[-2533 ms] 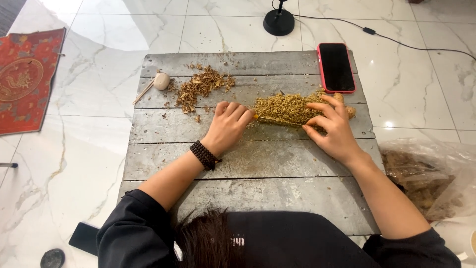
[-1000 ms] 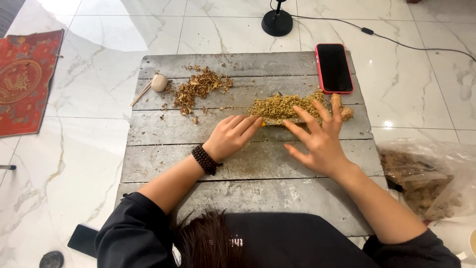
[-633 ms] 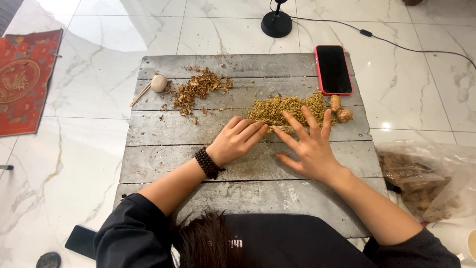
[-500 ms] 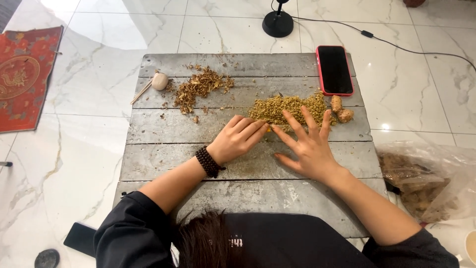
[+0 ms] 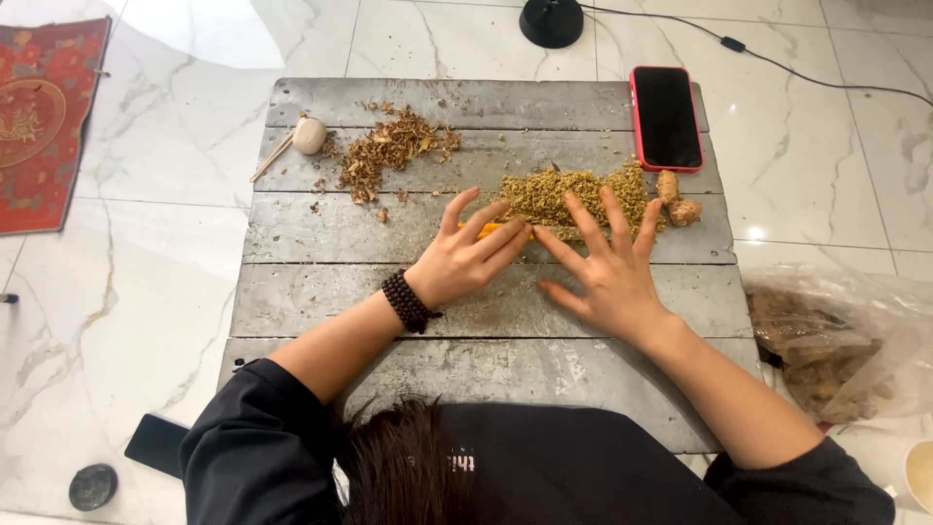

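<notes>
- Yellow-green crumbled herb pile [image 5: 573, 192] lies on the grey wooden board [image 5: 321, 301], just left of two small tan root pieces [image 5: 675, 197].
- The left hand [image 5: 466, 258] is closed around a small orange tool [image 5: 489, 229] at the pile's edge.
- The right hand [image 5: 607, 267] lies flat with fingers spread, fingertips touching the pile and holding nothing.
- A brown pile of dried shreds [image 5: 389, 151] and a red phone [image 5: 667, 118] lie farther back.

Black short sleeves [image 5: 255, 442], dark beaded bracelet [image 5: 407, 301] on left wrist
</notes>
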